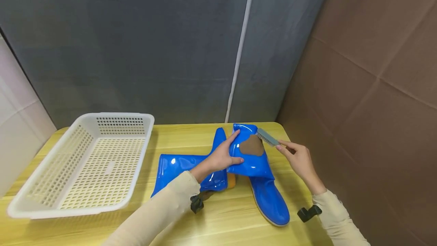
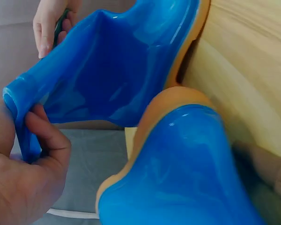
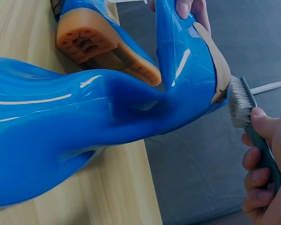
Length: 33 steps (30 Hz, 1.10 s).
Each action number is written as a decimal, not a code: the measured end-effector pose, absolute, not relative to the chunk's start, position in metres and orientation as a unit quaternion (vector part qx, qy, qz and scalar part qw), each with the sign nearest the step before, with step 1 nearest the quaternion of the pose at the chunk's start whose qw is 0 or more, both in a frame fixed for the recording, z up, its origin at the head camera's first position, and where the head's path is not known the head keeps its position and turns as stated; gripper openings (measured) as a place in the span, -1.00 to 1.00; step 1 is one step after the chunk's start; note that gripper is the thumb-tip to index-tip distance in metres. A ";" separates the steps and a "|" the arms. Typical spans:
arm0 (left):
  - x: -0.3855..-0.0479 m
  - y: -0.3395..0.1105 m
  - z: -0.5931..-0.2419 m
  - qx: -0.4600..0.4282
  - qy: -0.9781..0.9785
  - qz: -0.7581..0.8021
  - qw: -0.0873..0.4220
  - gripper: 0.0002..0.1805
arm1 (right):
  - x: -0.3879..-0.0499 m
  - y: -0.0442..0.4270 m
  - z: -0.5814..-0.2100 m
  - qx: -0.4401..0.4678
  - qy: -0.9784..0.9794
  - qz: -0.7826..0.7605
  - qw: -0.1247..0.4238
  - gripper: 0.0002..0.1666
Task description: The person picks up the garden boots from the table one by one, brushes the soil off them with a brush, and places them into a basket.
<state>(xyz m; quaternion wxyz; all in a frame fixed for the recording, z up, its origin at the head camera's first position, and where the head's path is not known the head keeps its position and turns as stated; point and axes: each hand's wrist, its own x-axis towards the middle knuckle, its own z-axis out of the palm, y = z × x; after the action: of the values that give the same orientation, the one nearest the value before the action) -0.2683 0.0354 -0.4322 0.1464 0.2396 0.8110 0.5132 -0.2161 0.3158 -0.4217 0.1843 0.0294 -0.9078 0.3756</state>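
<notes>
A shiny blue rain boot [image 1: 269,200] lies with its foot on the table and its shaft bent upward. A brown patch [image 1: 252,145] shows on that shaft. My left hand [image 1: 220,158] grips the shaft near its opening; in the left wrist view, fingers [image 2: 54,140] curl round the rim. My right hand [image 1: 300,162] holds a scrubbing brush [image 1: 268,136] by its grey-green handle. White bristles [image 3: 240,103] meet the boot at the patch's edge in the right wrist view. A second blue boot [image 1: 174,168] lies on its side under my left forearm, its orange sole [image 3: 86,35] facing the first boot.
A white perforated plastic basket [image 1: 128,196] stands at the table's left. The wood-patterned table [image 1: 205,227] ends at a grey curtain [image 1: 153,48] behind. A brown cloth wall [image 1: 375,124] rises close to my right arm.
</notes>
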 end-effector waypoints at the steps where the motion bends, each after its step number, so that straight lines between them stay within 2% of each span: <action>1: -0.267 0.036 -0.435 0.231 0.812 0.516 0.144 0.05 | -0.216 0.315 -0.423 0.029 -0.908 0.377 0.179 -0.58; 7: -0.260 0.039 -0.453 0.176 0.835 0.503 0.140 0.07 | -0.214 0.306 -0.434 0.045 -0.920 0.355 0.157 -0.56; 12: -0.255 0.039 -0.465 0.167 0.840 0.499 0.133 0.11 | -0.211 0.302 -0.439 0.060 -0.941 0.289 0.165 -0.54; 17: -0.253 0.036 -0.467 0.180 0.830 0.516 0.111 0.11 | -0.208 0.304 -0.437 0.084 -0.945 0.259 0.179 -0.58; 28: -0.248 0.028 -0.472 0.206 0.814 0.537 0.086 0.11 | -0.188 0.300 -0.437 0.175 -0.948 0.227 0.139 -0.61; 33: -0.249 0.021 -0.472 0.223 0.810 0.535 0.090 0.11 | -0.195 0.302 -0.428 0.141 -0.946 0.247 0.156 -0.60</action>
<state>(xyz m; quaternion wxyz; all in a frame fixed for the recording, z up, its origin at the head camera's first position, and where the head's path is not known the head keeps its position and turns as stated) -0.2493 0.0209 -0.4716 0.0902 0.2234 0.8096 0.5353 -0.1955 0.3022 -0.4276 0.1563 0.1409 -0.9459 0.2469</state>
